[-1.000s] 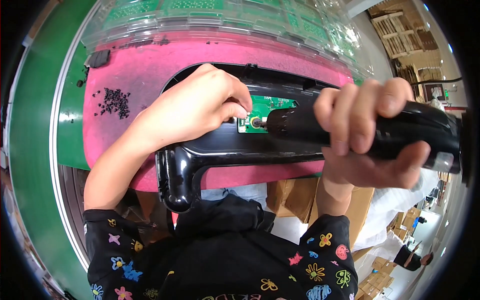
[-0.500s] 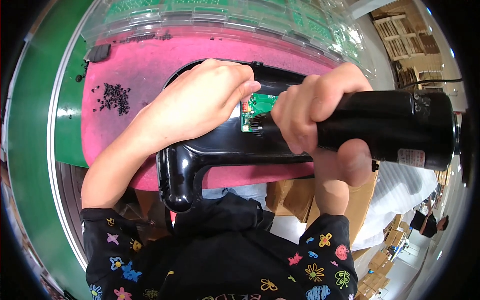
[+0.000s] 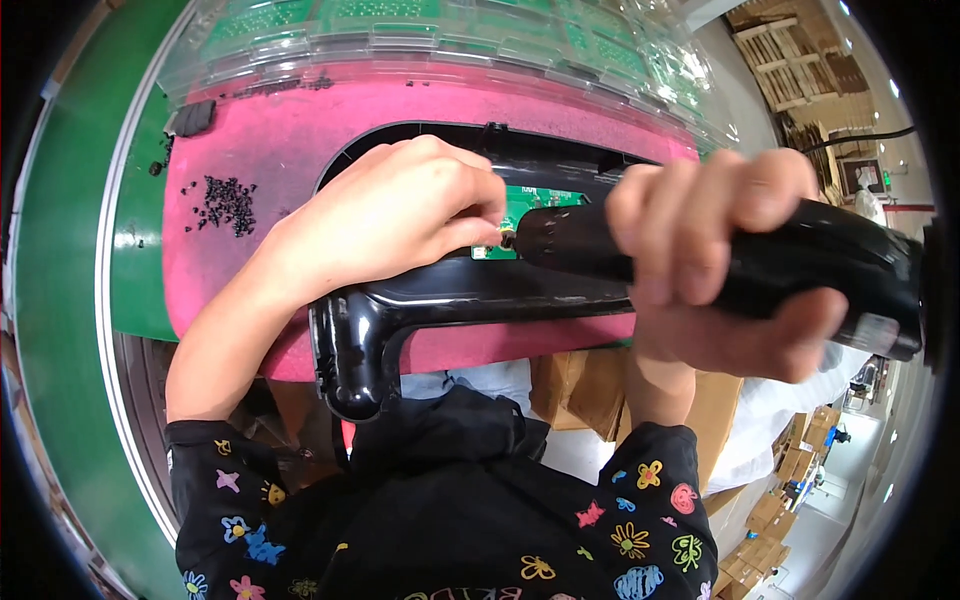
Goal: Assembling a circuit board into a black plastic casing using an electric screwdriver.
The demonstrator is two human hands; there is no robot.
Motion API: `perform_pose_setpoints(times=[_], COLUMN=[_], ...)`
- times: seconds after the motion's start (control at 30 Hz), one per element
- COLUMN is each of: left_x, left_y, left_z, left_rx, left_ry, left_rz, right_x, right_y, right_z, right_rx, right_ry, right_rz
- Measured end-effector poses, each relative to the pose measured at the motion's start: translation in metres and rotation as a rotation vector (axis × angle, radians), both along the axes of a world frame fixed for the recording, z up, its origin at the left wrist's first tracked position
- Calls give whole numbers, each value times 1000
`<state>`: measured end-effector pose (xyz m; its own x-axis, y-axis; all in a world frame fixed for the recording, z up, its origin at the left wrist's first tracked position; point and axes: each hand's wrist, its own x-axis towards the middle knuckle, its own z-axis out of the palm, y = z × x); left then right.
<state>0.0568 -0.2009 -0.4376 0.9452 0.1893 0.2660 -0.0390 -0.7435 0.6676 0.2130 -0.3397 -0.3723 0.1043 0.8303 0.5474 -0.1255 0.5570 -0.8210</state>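
Observation:
My right hand (image 3: 715, 235) is wrapped round a black electric screwdriver (image 3: 575, 243), held almost level with its nose pointing left. That nose is over a green circuit board (image 3: 555, 198), which lies in a large black plastic shell (image 3: 470, 302). From the left, my left hand (image 3: 405, 215) reaches across the shell. Its fingers are curled together beside the tool's tip, above the board's left part. Whatever they pinch, if anything, is hidden. A small dark piece shows between fingertips and tip, too blurred to name.
Small black screws (image 3: 228, 205) lie heaped on the pink mat (image 3: 300, 110), left of the shell. A dark block (image 3: 195, 118) sits at the mat's far left corner. Clear plastic trays (image 3: 420, 45) with green boards stand along the back. Cardboard boxes (image 3: 575, 395) are at the near right.
My left fingers have moved from the board's upper left corner down to the tool's tip. The screwdriver has tilted and swung, its back end further right. The shell has shifted slightly.

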Motion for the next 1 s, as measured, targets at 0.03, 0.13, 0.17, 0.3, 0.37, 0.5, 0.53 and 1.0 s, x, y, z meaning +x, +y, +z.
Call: perform_pose_setpoints(times=[0.03,0.13,0.17,0.3,0.37,0.5,0.53,1.0], left_x=[1,2,1,3,4,4,4,-1], left_y=[-2,-2,-2,-3,-5,-5,-5,-9], left_z=[1,1,3,-3,-5,-2,-3,-1], left_rx=[0,-49,-48,-91,-116,-57,-58,11], left_ry=[-4,-161,-180,-242,-239,-243,-242,112], left_rz=[-5,-64,-77,-129,-151,-183,-188,116], right_x=[15,16,16,18,18,23,22,56], right_y=[5,-1,-2,-6,-8,-13,-13,-21], right_z=[3,13,15,23,13,10,8,-25], right_rx=[135,128,126,39,120,140,149,-37], right_ry=[-16,11,17,-28,67,124,134,0], right_rz=[175,174,169,198,176,185,177,-179])
